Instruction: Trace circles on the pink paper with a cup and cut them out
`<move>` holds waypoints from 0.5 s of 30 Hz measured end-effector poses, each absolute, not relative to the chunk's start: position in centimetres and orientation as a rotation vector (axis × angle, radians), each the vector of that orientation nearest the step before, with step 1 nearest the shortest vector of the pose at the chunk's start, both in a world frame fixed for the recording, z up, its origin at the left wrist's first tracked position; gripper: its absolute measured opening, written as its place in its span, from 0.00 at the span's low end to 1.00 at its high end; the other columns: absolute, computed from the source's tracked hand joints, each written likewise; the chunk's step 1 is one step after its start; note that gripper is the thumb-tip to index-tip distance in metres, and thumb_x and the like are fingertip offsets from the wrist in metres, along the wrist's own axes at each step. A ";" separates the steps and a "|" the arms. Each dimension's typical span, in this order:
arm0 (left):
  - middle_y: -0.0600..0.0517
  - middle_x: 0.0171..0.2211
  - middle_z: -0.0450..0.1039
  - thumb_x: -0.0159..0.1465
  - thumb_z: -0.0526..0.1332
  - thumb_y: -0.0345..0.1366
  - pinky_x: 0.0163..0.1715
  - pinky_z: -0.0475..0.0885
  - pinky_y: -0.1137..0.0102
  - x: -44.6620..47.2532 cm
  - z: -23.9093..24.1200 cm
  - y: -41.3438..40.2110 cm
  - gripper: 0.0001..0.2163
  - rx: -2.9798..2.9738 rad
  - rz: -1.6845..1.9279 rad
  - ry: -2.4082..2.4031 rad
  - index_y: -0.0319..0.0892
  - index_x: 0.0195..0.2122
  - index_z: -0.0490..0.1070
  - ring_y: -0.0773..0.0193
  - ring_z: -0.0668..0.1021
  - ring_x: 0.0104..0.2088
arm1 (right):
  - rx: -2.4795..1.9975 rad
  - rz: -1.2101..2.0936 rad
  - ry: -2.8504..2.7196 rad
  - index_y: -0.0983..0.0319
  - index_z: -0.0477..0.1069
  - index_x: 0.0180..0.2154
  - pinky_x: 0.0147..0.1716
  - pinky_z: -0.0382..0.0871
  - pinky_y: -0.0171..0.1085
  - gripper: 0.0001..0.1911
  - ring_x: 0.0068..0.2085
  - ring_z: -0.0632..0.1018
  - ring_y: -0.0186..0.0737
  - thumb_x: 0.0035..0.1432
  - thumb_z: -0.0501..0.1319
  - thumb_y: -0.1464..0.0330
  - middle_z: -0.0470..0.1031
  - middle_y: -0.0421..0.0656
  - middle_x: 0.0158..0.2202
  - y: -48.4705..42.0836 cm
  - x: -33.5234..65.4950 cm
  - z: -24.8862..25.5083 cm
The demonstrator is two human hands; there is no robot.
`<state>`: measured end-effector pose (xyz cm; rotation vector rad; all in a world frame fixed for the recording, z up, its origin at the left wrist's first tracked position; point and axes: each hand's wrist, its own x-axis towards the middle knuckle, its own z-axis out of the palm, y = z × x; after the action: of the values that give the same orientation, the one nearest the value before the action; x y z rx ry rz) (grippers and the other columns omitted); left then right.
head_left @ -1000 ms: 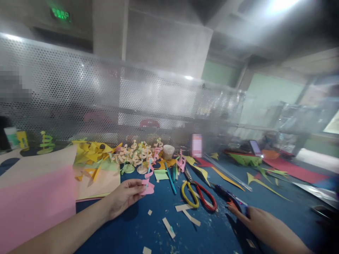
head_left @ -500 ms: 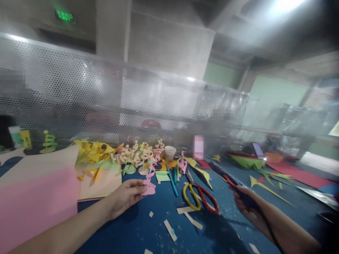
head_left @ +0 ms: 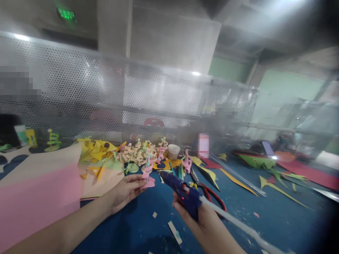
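Note:
My left hand [head_left: 124, 192] pinches a small pink paper spiral ornament [head_left: 147, 173] by its round pink base, holding it upright just above the blue table [head_left: 265, 218]. My right hand [head_left: 197, 220] grips a dark blue hot glue gun [head_left: 182, 192] with a clear glue stick trailing back to the right. The gun's nozzle points left and sits close beside the ornament's base. Scissors with a yellow and a red handle [head_left: 212, 197] lie behind the glue gun, partly hidden by it.
A cluster of finished paper spirals [head_left: 140, 153] stands at the back by a perforated metal screen [head_left: 106, 95]. Pink and beige sheets [head_left: 37, 190] lie left, yellow cuttings [head_left: 95, 150] beyond. Paper scraps [head_left: 174, 231], strips and a phone [head_left: 266, 148] lie around.
My right hand picked the glue gun up from the table at the right and carried it left, up to the ornament. The left hand stayed nearly still.

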<state>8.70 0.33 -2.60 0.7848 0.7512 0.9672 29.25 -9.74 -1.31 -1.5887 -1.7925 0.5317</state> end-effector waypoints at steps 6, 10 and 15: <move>0.51 0.26 0.78 0.50 0.68 0.21 0.31 0.73 0.80 8.9 -2.8 0.4 0.05 0.787 0.961 0.743 0.36 0.26 0.76 0.71 0.78 0.27 | -1.737 0.438 -1.945 0.65 0.70 0.45 0.49 0.67 0.46 0.32 0.49 0.73 0.53 0.58 0.45 0.47 0.74 0.55 0.47 -10.1 29.6 -3.0; 0.50 0.27 0.78 0.46 0.72 0.24 0.31 0.73 0.79 9.0 -3.0 0.2 0.07 0.805 0.935 0.735 0.36 0.26 0.76 0.70 0.78 0.28 | -1.687 0.306 -1.975 0.65 0.69 0.49 0.49 0.68 0.43 0.32 0.50 0.73 0.51 0.59 0.46 0.48 0.74 0.54 0.48 -10.2 29.6 -3.3; 0.52 0.26 0.78 0.38 0.76 0.30 0.32 0.72 0.79 9.0 -3.2 0.0 0.13 0.833 0.908 0.728 0.37 0.26 0.77 0.70 0.78 0.28 | -1.660 0.284 -1.929 0.63 0.72 0.46 0.48 0.69 0.43 0.28 0.48 0.75 0.51 0.58 0.50 0.50 0.76 0.52 0.45 -10.1 29.3 -3.8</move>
<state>9.04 -0.01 -3.16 0.8331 0.7283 0.9084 29.31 -10.13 -3.77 -1.6600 -1.9293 0.2842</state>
